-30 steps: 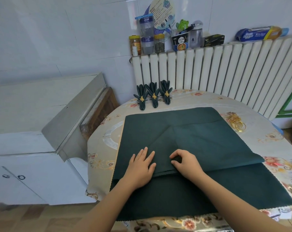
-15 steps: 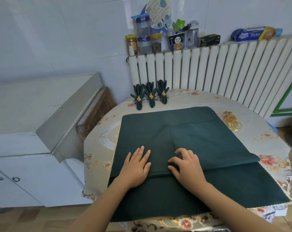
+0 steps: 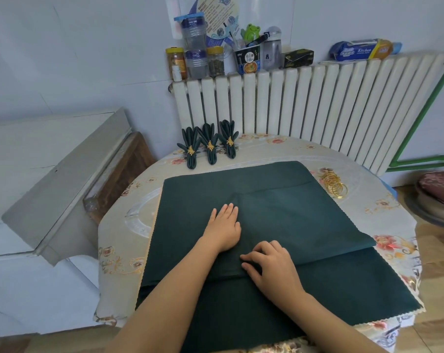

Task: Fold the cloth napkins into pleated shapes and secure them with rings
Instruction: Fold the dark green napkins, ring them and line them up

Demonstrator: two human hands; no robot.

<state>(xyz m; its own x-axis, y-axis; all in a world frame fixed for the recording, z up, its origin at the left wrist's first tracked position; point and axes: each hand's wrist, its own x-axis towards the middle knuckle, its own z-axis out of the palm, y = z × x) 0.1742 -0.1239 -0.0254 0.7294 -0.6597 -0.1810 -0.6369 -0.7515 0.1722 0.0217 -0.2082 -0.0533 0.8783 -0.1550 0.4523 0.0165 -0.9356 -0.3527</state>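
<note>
A large dark green cloth napkin point(image 3: 292, 217) lies spread on the round table, with two folded-in flaps meeting at a centre seam. My left hand point(image 3: 223, 229) lies flat on the left flap, fingers together and pointing away from me. My right hand point(image 3: 269, 261) rests with curled fingers on the near folded edge at the seam. Three finished pleated green napkins point(image 3: 209, 146) with gold rings stand in a row at the table's far edge. A pile of loose gold rings point(image 3: 334, 184) lies to the right of the cloth.
The table carries a floral tablecloth point(image 3: 391, 207). A white radiator point(image 3: 317, 110) stands behind it, with jars, a cup and boxes point(image 3: 198, 59) on top. A white cabinet point(image 3: 37, 174) stands to the left. A cushioned stool point(image 3: 437, 194) is at the right.
My left hand slid forward along the left flap, away from me, and flattened out. My right hand stayed on the near fold edge.
</note>
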